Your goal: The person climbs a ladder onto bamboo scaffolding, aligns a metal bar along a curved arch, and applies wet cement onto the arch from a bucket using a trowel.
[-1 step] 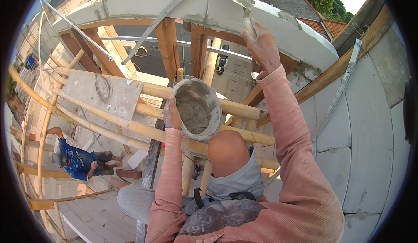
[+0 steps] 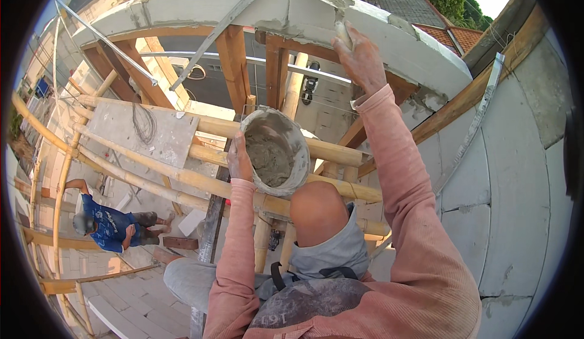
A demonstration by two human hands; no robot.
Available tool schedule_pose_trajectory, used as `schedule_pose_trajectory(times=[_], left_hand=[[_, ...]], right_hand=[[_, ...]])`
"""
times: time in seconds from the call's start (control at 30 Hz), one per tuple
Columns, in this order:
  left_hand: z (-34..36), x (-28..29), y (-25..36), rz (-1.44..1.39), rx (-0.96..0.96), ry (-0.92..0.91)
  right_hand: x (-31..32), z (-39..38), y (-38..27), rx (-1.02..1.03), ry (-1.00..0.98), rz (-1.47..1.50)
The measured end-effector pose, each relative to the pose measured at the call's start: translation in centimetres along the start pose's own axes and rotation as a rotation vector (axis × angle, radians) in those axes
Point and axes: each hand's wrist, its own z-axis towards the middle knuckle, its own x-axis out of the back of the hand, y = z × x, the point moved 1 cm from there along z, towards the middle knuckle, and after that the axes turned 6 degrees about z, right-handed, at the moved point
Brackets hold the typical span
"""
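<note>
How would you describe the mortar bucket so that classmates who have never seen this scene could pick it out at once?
Start with the bamboo poles crossing the middle of the picture. Just above the person's bare knee, find the round, grey-caked bucket, with the left grip on its left side. Unlike the long poles around it, it is an open-mouthed container with grey mortar inside.

We hold a round grey bucket [image 2: 291,133], crusted and open upward, partly filled with lumpy grey mortar [image 2: 267,161], above pale bamboo poles [image 2: 331,150]. We also grip a pale, elongated object [image 2: 342,33], mostly hidden, beside the near edge of a mortar-smeared, whitish block wall [image 2: 261,12].
</note>
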Motion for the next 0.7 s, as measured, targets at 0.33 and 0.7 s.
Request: schedule_pose_trajectory(times=[0.33, 0.7], left_hand=[[-0.4, 0.4, -0.5, -0.049, 0.062, -0.001], [-1.0, 0.3, 3.4, 0.006, 0.141, -0.102]], right_hand=[[-0.9, -6.5, -3.0, -0.005, -0.097, -0.178], [0.3, -19.0, 1.8, -0.459, -0.962, 0.459]])
